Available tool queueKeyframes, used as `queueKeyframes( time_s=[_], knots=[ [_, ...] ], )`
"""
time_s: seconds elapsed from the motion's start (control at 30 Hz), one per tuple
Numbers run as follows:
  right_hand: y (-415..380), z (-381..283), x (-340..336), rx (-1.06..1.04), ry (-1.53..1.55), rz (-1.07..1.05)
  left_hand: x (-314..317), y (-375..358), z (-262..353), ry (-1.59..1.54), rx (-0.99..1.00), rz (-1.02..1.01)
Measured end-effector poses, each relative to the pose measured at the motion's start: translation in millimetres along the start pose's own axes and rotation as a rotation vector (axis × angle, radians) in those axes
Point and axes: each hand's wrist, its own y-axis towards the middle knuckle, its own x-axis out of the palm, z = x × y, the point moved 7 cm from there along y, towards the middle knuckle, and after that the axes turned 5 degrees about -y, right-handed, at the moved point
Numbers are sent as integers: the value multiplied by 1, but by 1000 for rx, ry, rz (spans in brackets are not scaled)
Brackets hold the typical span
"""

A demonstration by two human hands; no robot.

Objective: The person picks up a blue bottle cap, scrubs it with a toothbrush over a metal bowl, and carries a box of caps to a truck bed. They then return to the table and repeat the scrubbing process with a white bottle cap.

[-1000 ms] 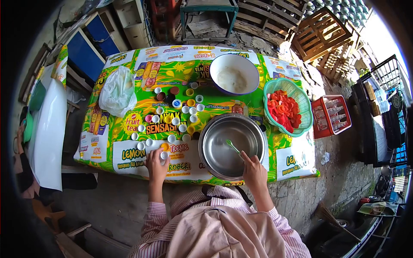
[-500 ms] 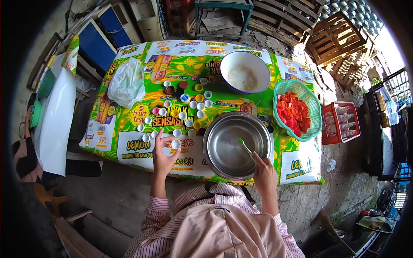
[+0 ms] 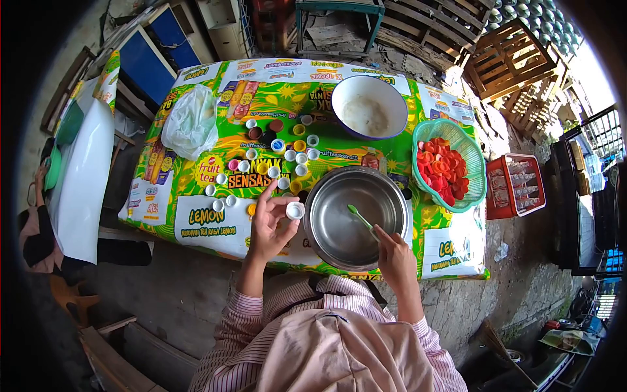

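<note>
Between the thumb and fingers of my left hand [image 3: 269,228] is a white bottle cap [image 3: 295,210], held up just left of the steel basin [image 3: 320,238]. My right hand [image 3: 396,256] grips a green toothbrush [image 3: 361,218], its head over the inside of the basin. Loose bottle caps [image 3: 301,158] in white, yellow, brown and blue lie scattered beyond my left hand. Behind the steel basin stands a white enamel bowl [image 3: 369,111] with cloudy liquid in it. A green plastic basket [image 3: 479,166] full of red caps [image 3: 441,168] sits to the right.
A printed green-and-yellow sheet [image 3: 196,219] covers the table. On its left lies a white plastic bag [image 3: 191,123]. A red crate [image 3: 503,202] stands on the floor at the right. Another person's arm [image 3: 40,189] reaches to a green bowl [image 3: 53,171] at far left.
My left hand has moved right with the white cap, nearer the steel basin. The toothbrush in my right hand has shifted slightly to the left.
</note>
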Motion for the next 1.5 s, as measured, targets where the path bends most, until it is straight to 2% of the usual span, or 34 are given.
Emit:
queueKeyframes(
  time_s=[0.07, 0.13, 0.23, 0.33, 0.5, 0.57, 0.63, 0.73, 0.8, 0.93, 1.03, 1.17, 1.2, 1.3, 1.33, 1.4, 1.5],
  knots=[
    [-3, 5, -6, 32, -8, 20, 10, 4, -10, -75, -55, -19],
    [-8, 7, -20, 5, 225, 89, 28, 7, -14, -156, -81, -44],
    [-21, 9, -30, -19, 388, 210, 51, 7, -26, -235, -160, -72],
    [-34, 7, -27, -22, 356, 198, 73, 6, -42, -326, -276, -83],
    [-42, -3, -20, -127, 350, 181, 91, 4, -60, -313, -313, -69],
    [-34, 1, -14, -108, 359, 191, 99, 3, -56, -255, -360, -69],
    [-31, 4, -15, -95, 364, 202, 101, 5, -61, -257, -328, -81],
    [-34, 4, -21, -91, 387, 226, 100, 8, -56, -95, -186, -70],
    [-37, 0, -12, -104, 376, 146, 101, 7, -53, -35, -184, -72],
    [-36, 4, -17, -77, 412, 247, 103, 7, -51, 38, -164, -73],
    [-41, 0, -7, -75, 371, 159, 102, 7, -45, 84, -108, -64],
    [-41, 6, -13, -51, 405, 278, 101, 5, -46, 135, -85, -103],
    [-44, 4, -10, -48, 373, 203, 102, 5, -44, 134, -87, -103],
    [-47, 2, -1, -51, 391, 179, 103, 4, -40, 144, -81, -84],
    [-45, 7, -1, -38, 391, 242, 102, 3, -43, 121, -109, -99],
    [-47, 4, -7, -36, 371, 239, 102, 3, -47, 103, -136, -116],
    [-52, 0, -3, -43, 335, 186, 103, 4, -41, 161, -61, -116]
  ],
)
